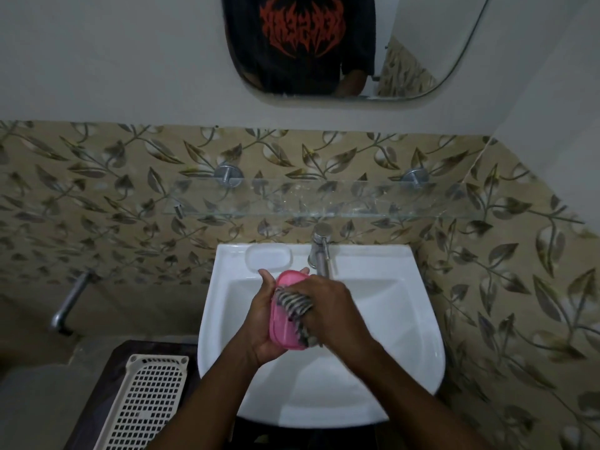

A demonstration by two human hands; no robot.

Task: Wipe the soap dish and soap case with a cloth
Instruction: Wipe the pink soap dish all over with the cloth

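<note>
Cradling pink soap case (pixel 281 315), left hand (pixel 264 323) fingers (pixel 267 277) curled around.

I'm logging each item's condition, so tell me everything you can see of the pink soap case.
The pink soap case is an oval shell of glossy, plastic-looking material with a raised rim. It is held tilted over the white sink, long axis running away from the person. The left hand cups it from below and the side; the right hand presses a striped cloth against its right part, hiding that part.

White sink (pixel 383 261), soap dish (pixel 268 256) on rim
</note>
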